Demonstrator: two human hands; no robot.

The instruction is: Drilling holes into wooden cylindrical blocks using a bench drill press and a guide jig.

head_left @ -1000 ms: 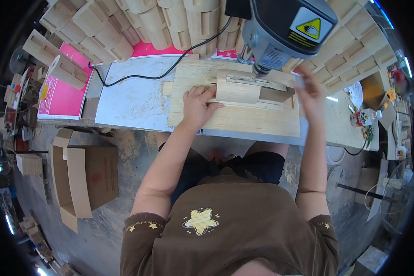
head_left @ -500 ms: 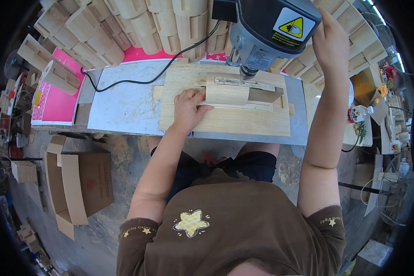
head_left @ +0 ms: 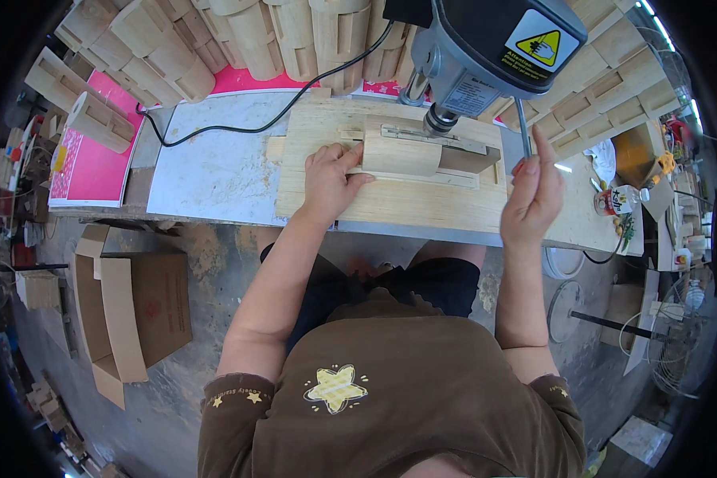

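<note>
A drill press [head_left: 494, 60] stands over the bench, its chuck [head_left: 440, 119] just above a pale, rounded wooden piece [head_left: 401, 151]. This piece lies sideways on a flat wooden board [head_left: 422, 209], with a slotted metal strip [head_left: 422, 137] along its top and a grey block [head_left: 472, 159] at its right end. My left hand [head_left: 331, 182] grips the left end of the wooden piece, thumb along the near side. On the right, my right hand [head_left: 531, 195] closes round the lower end of the press's metal lever [head_left: 523, 127], index finger stretched along it. A bit tip cannot be made out.
Stacked wooden cylinders [head_left: 342, 48] line the bench's back. A black cable [head_left: 255, 126] crosses the white sheet [head_left: 207, 171]. A bottle [head_left: 617, 199] stands at the right. An open cardboard box [head_left: 147, 307] is on the floor at left.
My right hand has come down and nearer from beside the press head, and the lever now shows in it. My left hand stays at the wooden piece. The whole view has shifted slightly.
</note>
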